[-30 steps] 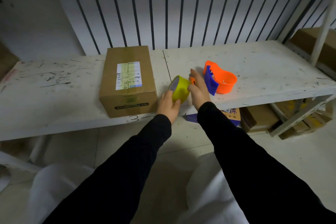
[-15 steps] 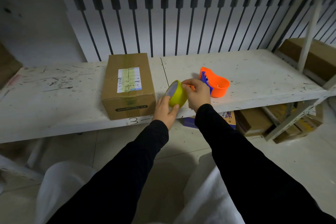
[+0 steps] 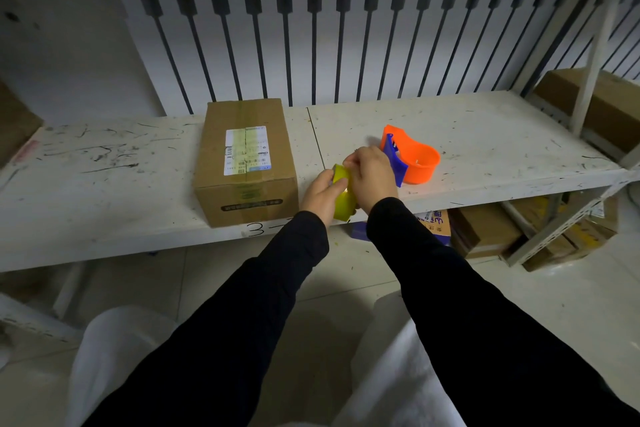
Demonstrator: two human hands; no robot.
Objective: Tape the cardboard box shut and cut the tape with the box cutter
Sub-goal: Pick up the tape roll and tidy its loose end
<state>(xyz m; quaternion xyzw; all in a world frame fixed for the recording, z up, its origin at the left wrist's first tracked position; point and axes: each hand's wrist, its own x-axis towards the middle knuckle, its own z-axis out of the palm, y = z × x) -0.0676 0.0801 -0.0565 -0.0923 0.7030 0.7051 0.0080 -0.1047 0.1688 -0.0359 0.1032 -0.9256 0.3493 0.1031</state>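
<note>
Tape roll [image 3: 341, 196] gripped in both hands at the shelf's front edge.

Left hand [image 3: 320, 194] wraps its fingers around the yellow roll from the left; right hand [image 3: 372, 175] closes over its top, fingertips pinched at the roll's upper rim, both sleeves black. Just left of the hands sits the closed cardboard box [image 3: 246, 159], label up, a tape strip along its top seam. Just right, touching nothing, lies an orange and blue tape dispenser [image 3: 414, 158]. All rest on the scuffed white shelf [image 3: 104, 184]; more boxes [image 3: 485, 234] sit below it.
</note>
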